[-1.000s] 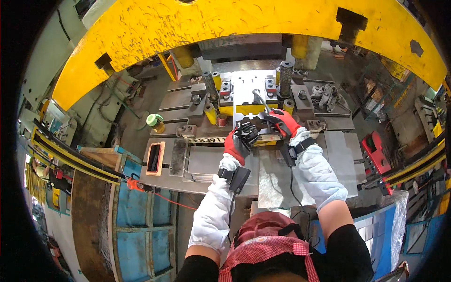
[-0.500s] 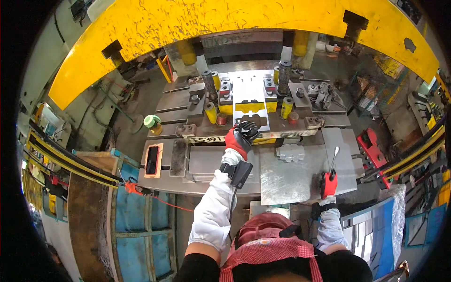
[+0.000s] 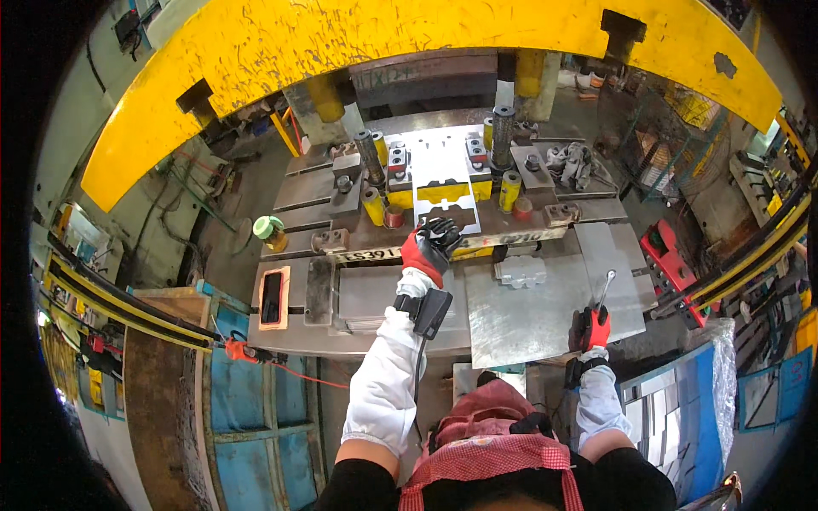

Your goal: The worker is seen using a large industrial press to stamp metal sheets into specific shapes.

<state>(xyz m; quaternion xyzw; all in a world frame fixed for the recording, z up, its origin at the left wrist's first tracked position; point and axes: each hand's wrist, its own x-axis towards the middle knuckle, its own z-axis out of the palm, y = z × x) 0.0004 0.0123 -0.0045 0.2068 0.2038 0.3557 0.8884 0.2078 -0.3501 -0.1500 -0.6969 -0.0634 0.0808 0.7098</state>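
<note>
The left hand [image 3: 436, 238], half curled, is the nearer one, at the front end of the metal strip [image 3: 441, 160], which runs lengthwise away; whether it grips is unclear. Farther right, the right hand [image 3: 596, 328] grips a metal tool [image 3: 606, 292].

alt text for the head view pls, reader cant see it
The person's gloved right hand has a silver tool in its grip; the gloved left hand is at the near end of a bright metal strip. A large yellow machine beam arches across the top.
</note>
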